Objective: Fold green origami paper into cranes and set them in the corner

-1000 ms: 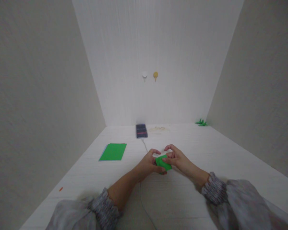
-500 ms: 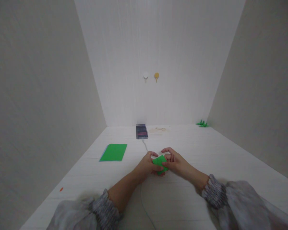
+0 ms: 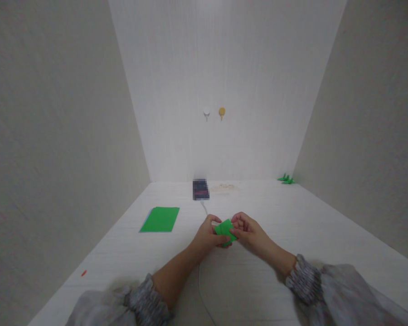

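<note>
A small folded piece of green paper (image 3: 225, 227) is held up between my hands, above the white table. My left hand (image 3: 212, 234) grips it from the left, thumb across its front and fingers behind. At its right edge, my right hand (image 3: 244, 227) pinches the paper between thumb and fingers. Crease lines show on the paper's face; its back is hidden. Left of my hands lies a stack of green paper sheets (image 3: 160, 219), with a pale edge showing along its left side.
A pixelated dark device (image 3: 200, 189) stands near the back wall, with a white cable (image 3: 200, 285) running toward me beneath my hands. Green folded pieces (image 3: 286, 179) lie in the back right corner. A small orange piece (image 3: 84, 273) is at left. Two hooks (image 3: 222, 111) hang on the wall.
My right index finger, raised before, has come down onto the paper's upper right edge. The paper is still in both hands. The view has tilted slightly.
</note>
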A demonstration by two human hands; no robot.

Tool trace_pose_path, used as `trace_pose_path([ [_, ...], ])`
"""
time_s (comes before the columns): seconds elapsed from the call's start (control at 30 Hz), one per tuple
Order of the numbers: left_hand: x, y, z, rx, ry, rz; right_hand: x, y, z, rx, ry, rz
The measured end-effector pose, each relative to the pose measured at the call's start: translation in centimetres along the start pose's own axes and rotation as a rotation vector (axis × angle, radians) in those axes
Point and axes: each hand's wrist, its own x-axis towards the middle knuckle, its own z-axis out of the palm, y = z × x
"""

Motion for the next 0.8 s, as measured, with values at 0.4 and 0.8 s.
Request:
trace_pose_path([
  [0.4,0.7,-0.4,-0.8,0.305,0.090,0.115,-0.1,0.3,-0.5,-0.171,0.038,0.081],
  [0.8,0.6,-0.6,-1.3,0.975,0.074,0.180,-0.5,-0.1,-0.8,-0.876,0.052,0.016],
])
